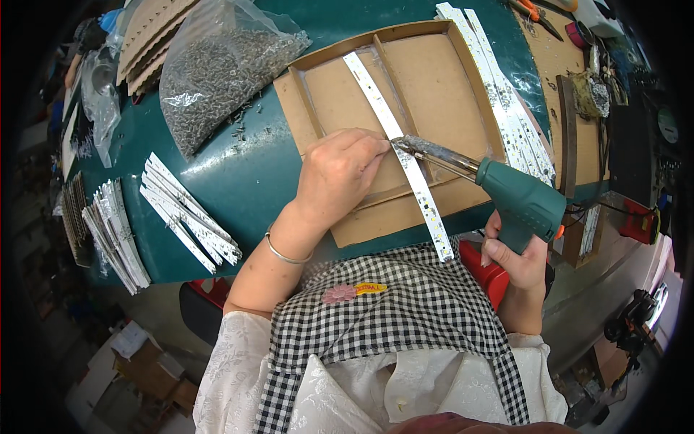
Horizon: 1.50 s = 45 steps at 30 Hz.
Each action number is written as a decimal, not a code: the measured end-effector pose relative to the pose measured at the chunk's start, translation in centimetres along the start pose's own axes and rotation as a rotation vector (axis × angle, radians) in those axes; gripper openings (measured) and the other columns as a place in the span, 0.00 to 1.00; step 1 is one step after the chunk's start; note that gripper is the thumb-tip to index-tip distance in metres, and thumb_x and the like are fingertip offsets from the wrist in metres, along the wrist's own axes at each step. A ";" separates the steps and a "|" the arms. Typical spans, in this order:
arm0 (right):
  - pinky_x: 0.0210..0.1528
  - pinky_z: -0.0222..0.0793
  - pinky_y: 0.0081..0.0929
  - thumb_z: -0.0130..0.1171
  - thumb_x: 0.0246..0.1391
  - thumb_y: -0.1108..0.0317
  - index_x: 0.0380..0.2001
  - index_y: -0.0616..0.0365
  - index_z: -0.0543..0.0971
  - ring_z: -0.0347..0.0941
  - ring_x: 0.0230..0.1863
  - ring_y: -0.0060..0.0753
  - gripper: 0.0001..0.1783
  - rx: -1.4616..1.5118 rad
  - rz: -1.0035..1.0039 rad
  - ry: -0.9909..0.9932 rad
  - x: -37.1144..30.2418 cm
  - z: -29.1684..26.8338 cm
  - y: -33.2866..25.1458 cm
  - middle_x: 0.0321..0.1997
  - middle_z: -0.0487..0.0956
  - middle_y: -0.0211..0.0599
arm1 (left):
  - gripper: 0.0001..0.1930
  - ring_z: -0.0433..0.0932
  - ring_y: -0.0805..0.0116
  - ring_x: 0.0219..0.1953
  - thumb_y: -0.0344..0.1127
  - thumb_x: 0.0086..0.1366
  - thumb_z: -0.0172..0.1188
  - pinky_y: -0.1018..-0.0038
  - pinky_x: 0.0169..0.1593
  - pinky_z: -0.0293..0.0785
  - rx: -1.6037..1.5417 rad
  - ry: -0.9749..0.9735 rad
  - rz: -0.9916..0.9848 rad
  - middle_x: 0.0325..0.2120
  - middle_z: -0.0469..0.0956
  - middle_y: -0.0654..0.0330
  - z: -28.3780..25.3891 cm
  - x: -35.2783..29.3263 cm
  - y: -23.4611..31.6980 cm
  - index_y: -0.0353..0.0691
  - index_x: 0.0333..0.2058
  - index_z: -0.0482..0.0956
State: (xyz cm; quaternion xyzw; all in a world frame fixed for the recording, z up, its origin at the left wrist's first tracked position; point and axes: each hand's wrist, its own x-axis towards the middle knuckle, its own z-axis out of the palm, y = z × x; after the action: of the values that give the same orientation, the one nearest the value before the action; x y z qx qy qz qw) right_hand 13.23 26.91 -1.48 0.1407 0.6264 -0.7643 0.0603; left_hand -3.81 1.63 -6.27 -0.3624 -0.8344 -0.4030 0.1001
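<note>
A long white LED circuit strip (416,177) lies slantwise across a shallow cardboard tray (434,79), its near end reaching past the tray's front edge. My left hand (340,170) is closed in a pinch at the strip's left edge, near its middle. Whatever the fingertips hold there is too small to make out. In my right hand (517,253) is a green soldering gun (520,199), gripped by its handle. Its metal tip (408,143) meets the strip right beside my left fingertips.
Left of the tray, a clear bag of small metal parts (217,79) has spilled a few onto the green table (267,159). White strips (188,213) lie in bundles at the left, and more strips (506,101) at the right. Pliers (538,18) rest at the far right.
</note>
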 end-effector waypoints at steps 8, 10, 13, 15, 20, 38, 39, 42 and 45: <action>0.20 0.76 0.25 0.67 0.49 0.75 0.58 0.75 0.63 0.71 0.26 0.28 0.36 0.124 -0.065 0.029 0.0 -1.3 -0.5 0.50 0.70 0.52 | 0.08 0.84 0.63 0.30 0.21 0.49 0.70 0.72 0.33 0.80 -0.018 0.003 0.003 0.29 0.85 0.59 0.0 -0.1 -0.1 0.37 0.28 0.82; 0.20 0.76 0.25 0.68 0.49 0.74 0.58 0.76 0.63 0.70 0.27 0.28 0.36 0.125 -0.099 0.048 0.0 -1.6 -0.6 0.52 0.70 0.53 | 0.08 0.84 0.62 0.30 0.21 0.49 0.70 0.72 0.33 0.80 -0.024 0.003 0.004 0.29 0.85 0.58 0.0 -0.1 -0.1 0.37 0.28 0.82; 0.22 0.76 0.24 0.66 0.49 0.77 0.60 0.73 0.63 0.70 0.27 0.28 0.36 0.131 -0.113 0.036 -0.1 -1.6 -0.3 0.53 0.70 0.53 | 0.08 0.84 0.62 0.31 0.21 0.49 0.70 0.71 0.34 0.80 -0.015 0.005 0.001 0.29 0.85 0.58 -0.1 -0.1 -0.1 0.37 0.28 0.82; 0.23 0.77 0.23 0.66 0.49 0.80 0.60 0.71 0.63 0.70 0.27 0.28 0.36 0.099 -0.092 0.041 -0.4 -0.9 0.1 0.52 0.70 0.52 | 0.08 0.84 0.62 0.31 0.21 0.49 0.70 0.71 0.34 0.81 -0.016 0.013 0.005 0.29 0.85 0.58 0.0 -0.2 -0.2 0.37 0.28 0.82; 0.27 0.78 0.20 0.65 0.52 0.81 0.55 0.68 0.68 0.75 0.30 0.24 0.27 -0.019 -0.023 -0.020 -0.1 -0.2 0.3 0.38 0.75 0.41 | 0.08 0.84 0.61 0.31 0.21 0.49 0.70 0.71 0.34 0.81 -0.020 0.014 0.008 0.29 0.85 0.58 0.0 -0.2 -0.3 0.37 0.29 0.82; 0.17 0.70 0.22 0.69 0.48 0.71 0.60 0.77 0.60 0.71 0.19 0.29 0.40 0.175 -0.259 0.117 0.4 -0.9 -0.4 0.40 0.73 0.48 | 0.08 0.84 0.62 0.31 0.21 0.50 0.70 0.71 0.34 0.80 -0.005 0.003 0.004 0.29 0.85 0.58 0.0 -0.2 -0.2 0.37 0.29 0.82; 0.17 0.70 0.23 0.68 0.48 0.72 0.60 0.78 0.60 0.70 0.20 0.29 0.40 0.188 -0.285 0.116 0.3 -1.0 -0.4 0.46 0.73 0.52 | 0.08 0.84 0.62 0.31 0.21 0.49 0.70 0.71 0.34 0.80 -0.004 0.002 0.003 0.29 0.85 0.58 -0.1 -0.2 -0.2 0.37 0.29 0.82; 0.18 0.69 0.22 0.68 0.48 0.72 0.60 0.77 0.61 0.70 0.18 0.29 0.39 0.205 -0.304 0.118 0.3 -0.9 -0.7 0.33 0.73 0.45 | 0.08 0.84 0.62 0.31 0.22 0.50 0.70 0.72 0.34 0.80 -0.007 0.004 0.006 0.29 0.85 0.58 0.0 0.0 -0.1 0.38 0.29 0.82; 0.19 0.69 0.23 0.67 0.48 0.72 0.60 0.77 0.61 0.70 0.17 0.29 0.39 0.203 -0.304 0.151 0.3 -0.5 -1.1 0.25 0.70 0.39 | 0.09 0.85 0.62 0.31 0.22 0.50 0.70 0.72 0.34 0.80 -0.012 0.018 0.000 0.29 0.85 0.57 0.1 -0.1 -0.1 0.38 0.30 0.83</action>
State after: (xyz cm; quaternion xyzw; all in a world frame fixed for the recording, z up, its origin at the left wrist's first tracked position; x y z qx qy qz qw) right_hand 12.69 27.64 -0.62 0.1066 0.5630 -0.8111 -0.1174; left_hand -3.79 1.61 -6.40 -0.3593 -0.8311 -0.4111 0.1054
